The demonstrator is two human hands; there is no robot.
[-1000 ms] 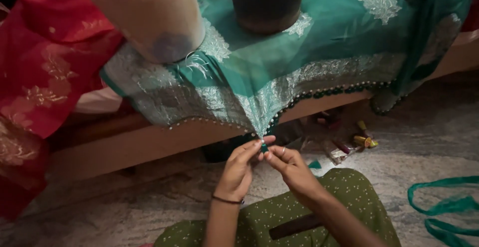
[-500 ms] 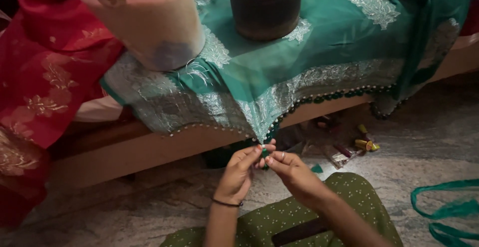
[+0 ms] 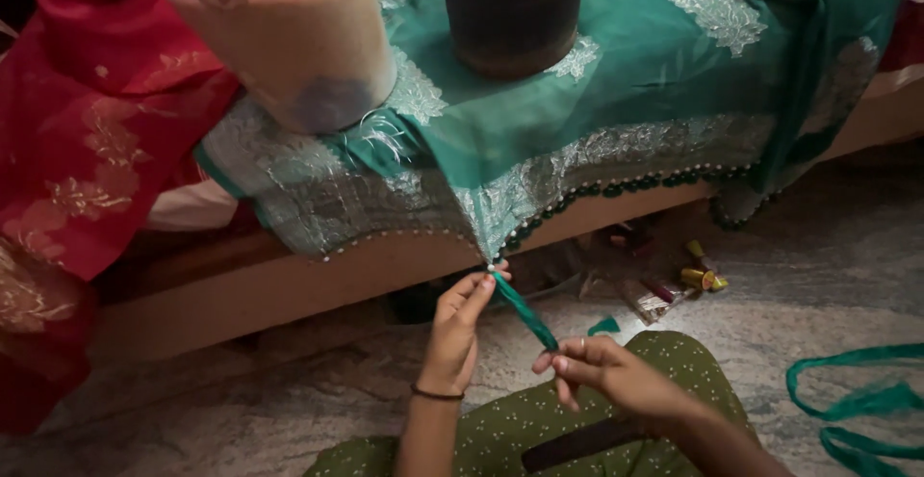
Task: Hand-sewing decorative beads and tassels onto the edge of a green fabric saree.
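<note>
A green cloth [image 3: 597,121] with silver borders and a beaded edge hangs over a low wooden ledge [image 3: 289,280]. My left hand [image 3: 460,328] pinches the cloth's hanging corner tip at the beaded edge. My right hand [image 3: 602,371] holds the lower end of a green twisted tassel strand [image 3: 525,313], pulled taut between both hands down to the right. Both hands hover above my lap, which is covered in green dotted fabric [image 3: 539,419].
A large beige pot [image 3: 289,44] and a dark round container [image 3: 510,10] stand on the cloth. Red patterned fabric [image 3: 87,150] hangs at the left. Small thread spools and packets [image 3: 683,280] lie under the ledge. A green strip [image 3: 857,410] lies on the stone floor at right.
My right hand has moved down and to the right, away from the left, drawing the green strand out into a taut line. The left hand stays at the cloth's corner.
</note>
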